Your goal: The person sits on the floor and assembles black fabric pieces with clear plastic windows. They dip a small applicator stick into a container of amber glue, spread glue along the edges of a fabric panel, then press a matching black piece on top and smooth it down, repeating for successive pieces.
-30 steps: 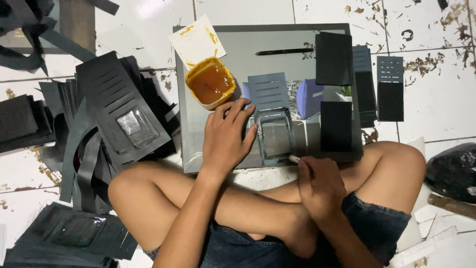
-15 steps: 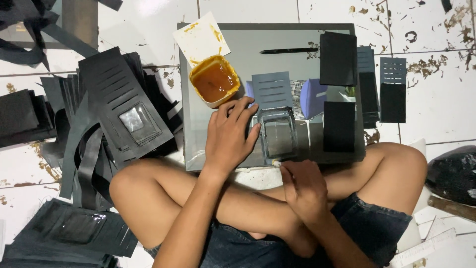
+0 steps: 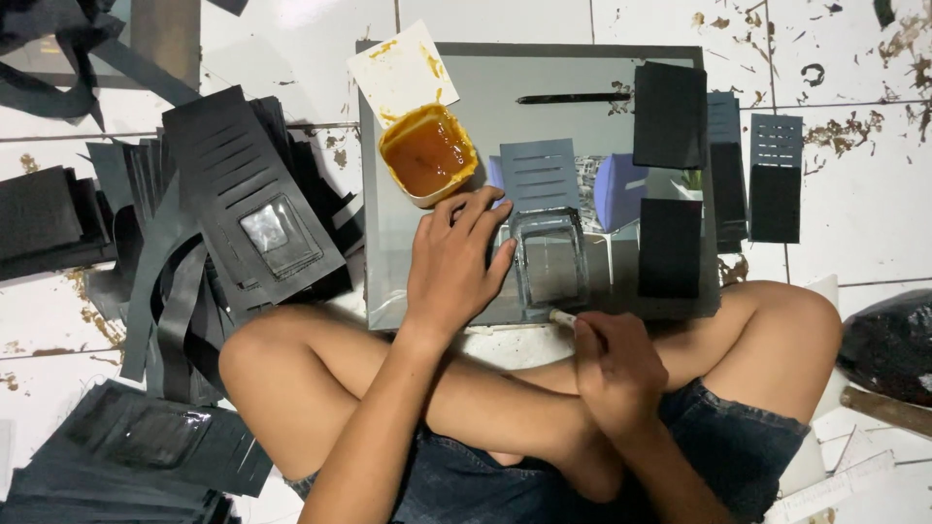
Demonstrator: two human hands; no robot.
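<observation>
Right hand [image 3: 614, 364] hides most of the brush [image 3: 563, 317].

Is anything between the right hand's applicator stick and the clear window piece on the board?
Nothing visible. The right hand holds the stick at the near edge of the clear window piece, gap open. The left hand presses beside it, off that path.

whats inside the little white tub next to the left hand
The white tub holds a glossy amber-brown liquid, likely glue, filling it nearly to the rim. Its bottom is covered by the liquid. The left hand rests just below it.
</observation>
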